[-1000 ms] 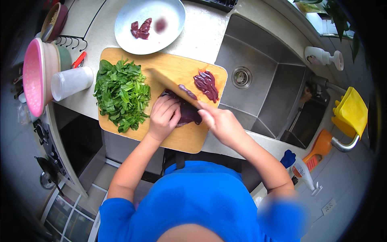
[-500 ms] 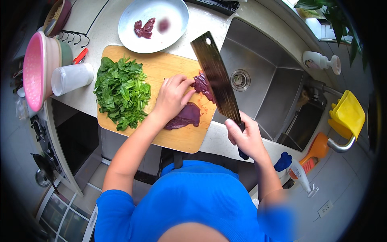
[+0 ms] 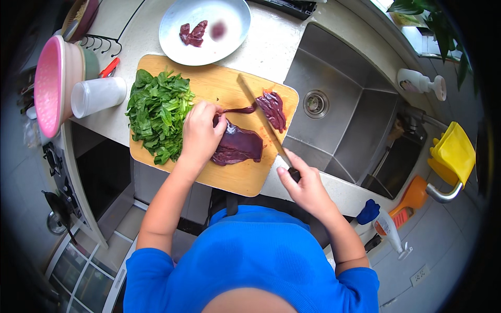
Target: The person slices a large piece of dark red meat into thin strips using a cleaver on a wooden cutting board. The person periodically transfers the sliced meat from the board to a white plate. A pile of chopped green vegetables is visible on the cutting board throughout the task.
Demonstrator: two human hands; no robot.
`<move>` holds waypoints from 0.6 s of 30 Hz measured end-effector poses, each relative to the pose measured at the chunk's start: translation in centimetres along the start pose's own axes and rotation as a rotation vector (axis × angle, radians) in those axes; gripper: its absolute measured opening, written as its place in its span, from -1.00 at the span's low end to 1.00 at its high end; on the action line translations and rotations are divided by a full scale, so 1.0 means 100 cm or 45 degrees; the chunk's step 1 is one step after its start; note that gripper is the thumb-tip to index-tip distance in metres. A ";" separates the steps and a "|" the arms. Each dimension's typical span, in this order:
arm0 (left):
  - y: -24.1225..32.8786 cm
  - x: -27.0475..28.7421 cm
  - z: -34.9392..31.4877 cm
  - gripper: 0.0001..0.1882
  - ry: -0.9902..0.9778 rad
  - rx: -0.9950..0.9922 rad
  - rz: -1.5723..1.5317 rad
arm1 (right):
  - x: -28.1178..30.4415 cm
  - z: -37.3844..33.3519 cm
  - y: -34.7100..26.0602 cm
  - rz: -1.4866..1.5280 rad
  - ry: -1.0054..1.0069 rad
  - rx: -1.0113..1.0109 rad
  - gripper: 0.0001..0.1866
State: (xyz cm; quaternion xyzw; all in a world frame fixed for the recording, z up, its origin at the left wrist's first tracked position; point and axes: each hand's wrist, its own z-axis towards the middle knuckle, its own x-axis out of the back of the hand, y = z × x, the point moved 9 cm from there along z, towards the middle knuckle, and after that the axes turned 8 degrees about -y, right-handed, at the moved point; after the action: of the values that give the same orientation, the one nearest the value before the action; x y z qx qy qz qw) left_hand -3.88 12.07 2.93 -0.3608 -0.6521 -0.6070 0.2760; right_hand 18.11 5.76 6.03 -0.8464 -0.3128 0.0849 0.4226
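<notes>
On the wooden cutting board, my left hand pinches the end of a thin strip of dark red liver. A larger smooth slab of liver lies just beside its fingertips. My right hand grips the black handle of a cleaver, its blade now seen nearly edge-on and crossing the strip's right end. Cut liver pieces are heaped right of the blade. Chopped leafy greens cover the board's left side. Whether the blade touches the board is unclear.
Behind the board stands a white plate with a few liver pieces. A steel sink borders the board's right. Leftward are a translucent plastic container, a pink basin and a red-handled tool. Yellow gloves hang far right.
The cleaver has turned from broad side to nearly edge-on and moved left over the liver. My left hand has shifted left and down, a liver strip now stretched from its fingers.
</notes>
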 end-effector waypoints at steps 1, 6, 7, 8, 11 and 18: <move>-0.002 -0.003 -0.002 -0.90 -0.012 0.025 -0.119 | -0.005 0.003 -0.001 -0.025 -0.031 0.009 -0.52; 0.009 -0.011 -0.007 -0.87 0.118 -0.139 -0.110 | -0.020 0.016 0.008 -0.073 -0.037 0.134 -0.51; 0.006 -0.015 -0.008 -0.87 0.138 -0.160 -0.098 | -0.021 0.018 0.010 -0.155 -0.018 0.122 -0.52; 0.006 -0.016 -0.008 -0.87 0.158 -0.179 -0.086 | -0.022 0.019 0.011 -0.238 0.000 0.109 -0.53; -0.001 -0.020 -0.006 -0.86 0.089 -0.178 -0.138 | -0.025 0.034 0.007 -0.390 0.030 0.101 -0.55; 0.013 -0.024 -0.010 -0.88 0.041 -0.262 0.041 | -0.019 0.063 -0.010 -0.258 0.078 0.169 -0.58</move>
State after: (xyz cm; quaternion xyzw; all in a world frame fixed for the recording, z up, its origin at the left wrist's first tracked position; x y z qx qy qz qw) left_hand -1.51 10.81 1.94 -0.3878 -0.5759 -0.6719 0.2577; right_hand 13.60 9.30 2.59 -0.7828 -0.3774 0.0364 0.4934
